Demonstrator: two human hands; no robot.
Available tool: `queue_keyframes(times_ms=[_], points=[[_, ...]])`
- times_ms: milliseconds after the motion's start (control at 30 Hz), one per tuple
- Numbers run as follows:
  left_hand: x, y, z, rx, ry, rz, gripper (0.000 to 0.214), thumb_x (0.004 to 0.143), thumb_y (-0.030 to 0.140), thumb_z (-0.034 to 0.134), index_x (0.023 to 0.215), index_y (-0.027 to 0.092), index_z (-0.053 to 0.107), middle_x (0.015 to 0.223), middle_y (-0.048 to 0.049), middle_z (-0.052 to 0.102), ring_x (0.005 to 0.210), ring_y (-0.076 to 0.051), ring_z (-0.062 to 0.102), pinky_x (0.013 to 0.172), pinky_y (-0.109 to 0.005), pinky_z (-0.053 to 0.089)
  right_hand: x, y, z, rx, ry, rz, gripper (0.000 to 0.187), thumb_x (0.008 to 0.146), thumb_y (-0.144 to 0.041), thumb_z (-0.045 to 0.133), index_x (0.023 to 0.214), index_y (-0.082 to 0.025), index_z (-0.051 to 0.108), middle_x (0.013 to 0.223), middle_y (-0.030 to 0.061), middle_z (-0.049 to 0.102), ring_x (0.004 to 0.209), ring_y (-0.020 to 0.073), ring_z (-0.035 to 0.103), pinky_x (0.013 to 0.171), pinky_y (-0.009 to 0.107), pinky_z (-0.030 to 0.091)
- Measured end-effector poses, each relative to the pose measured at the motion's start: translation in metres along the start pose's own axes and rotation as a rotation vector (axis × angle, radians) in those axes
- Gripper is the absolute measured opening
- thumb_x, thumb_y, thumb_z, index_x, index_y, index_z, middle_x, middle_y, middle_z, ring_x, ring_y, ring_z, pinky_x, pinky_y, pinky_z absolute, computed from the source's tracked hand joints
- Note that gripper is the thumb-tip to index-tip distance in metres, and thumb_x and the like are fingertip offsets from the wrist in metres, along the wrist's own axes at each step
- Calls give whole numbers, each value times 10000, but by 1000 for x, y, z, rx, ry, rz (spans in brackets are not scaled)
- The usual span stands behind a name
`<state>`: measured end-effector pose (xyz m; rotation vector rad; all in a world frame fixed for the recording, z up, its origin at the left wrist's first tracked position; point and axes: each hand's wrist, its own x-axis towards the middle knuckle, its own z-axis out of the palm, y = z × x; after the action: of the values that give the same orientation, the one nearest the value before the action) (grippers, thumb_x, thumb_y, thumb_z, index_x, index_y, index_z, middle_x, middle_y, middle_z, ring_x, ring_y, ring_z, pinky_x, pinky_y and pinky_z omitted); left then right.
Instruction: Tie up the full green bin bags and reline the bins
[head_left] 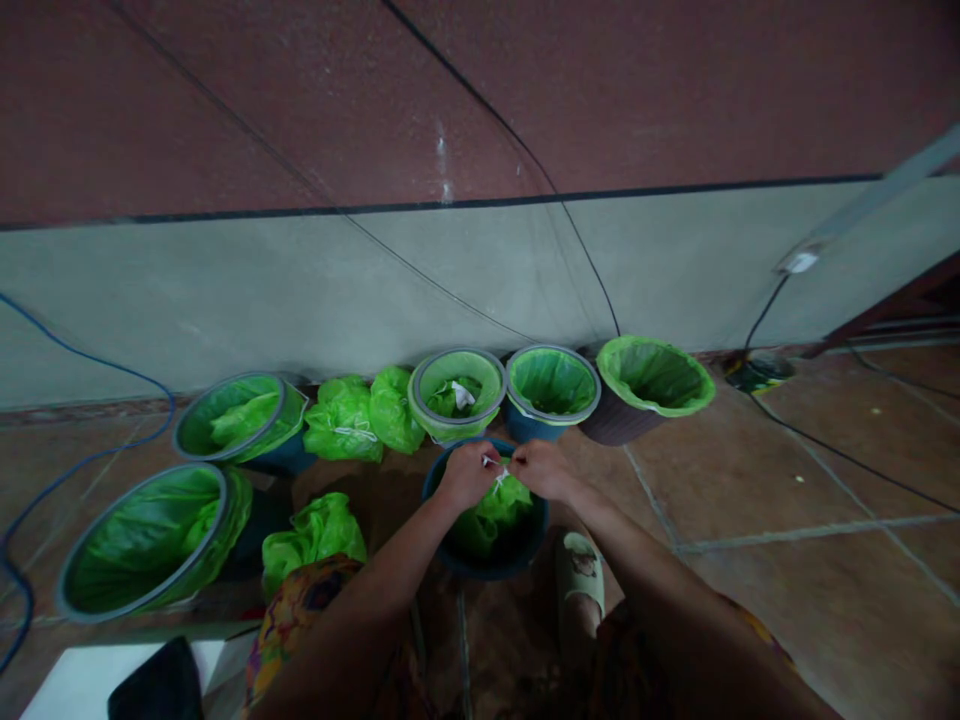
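A green bag sits inside a dark blue bin on the tiled floor, straight in front of the person. Its white drawstring runs between both hands above the bin's mouth. The left hand pinches one end with closed fingertips, and the right hand pinches the other end the same way; the two hands almost touch. A sandal stands just right of the bin. Behind it, three lined bins stand in a row along the wall. Two tied green bags lie left of that row, another bag lies nearer, and two larger lined bins stand at far left.
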<state>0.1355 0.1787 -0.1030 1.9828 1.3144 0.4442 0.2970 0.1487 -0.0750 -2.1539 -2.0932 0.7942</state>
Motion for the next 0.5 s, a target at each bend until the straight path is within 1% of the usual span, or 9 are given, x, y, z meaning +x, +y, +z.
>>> queue_keyframes(times_ms=[133,200,300,367,400,467,500], points=[[0,-3,-4,163,-27,-5,124,769,156,605,706,196,704,716,-31,700,687,-167,612,685,-259,442,-3,0,-5,-109,68,138,313,834,-272,512,929,-184,796,965,150,758,911,260,694,701,301,459],[1,-7,-4,207,-34,-4,156,765,139,593,669,201,700,711,-43,700,703,-183,627,708,-271,453,-3,0,-6,-129,65,163,321,837,-269,510,934,-165,798,973,174,755,932,281,699,720,319,481],[1,-13,-3,205,-35,-32,169,737,103,589,662,205,701,716,-58,699,740,-211,650,750,-296,472,-3,0,-8,-93,32,148,299,830,-251,525,894,-152,799,941,181,758,909,285,702,718,320,486],[0,-17,-1,155,-55,-49,159,702,105,629,778,205,726,802,-71,717,814,-233,663,799,-314,483,-1,2,-9,-41,24,117,289,831,-229,522,883,-154,797,922,172,760,870,270,699,708,311,475],[-1,-18,1,115,-76,-42,240,667,116,672,882,203,731,891,-81,725,876,-247,664,831,-323,486,0,3,-9,-20,29,101,288,833,-222,519,885,-156,794,919,164,760,851,260,695,701,303,468],[-6,-20,6,11,-128,1,545,554,140,773,1090,197,692,1091,-107,703,1017,-280,642,896,-336,485,3,5,-7,16,38,58,288,840,-207,507,888,-161,788,919,139,761,821,232,685,686,283,449],[-9,-21,11,-45,-149,23,667,495,145,810,1145,198,668,1153,-112,683,1060,-291,629,914,-337,484,4,5,-5,37,34,24,286,841,-201,504,885,-166,785,910,122,761,805,216,678,675,271,438]])
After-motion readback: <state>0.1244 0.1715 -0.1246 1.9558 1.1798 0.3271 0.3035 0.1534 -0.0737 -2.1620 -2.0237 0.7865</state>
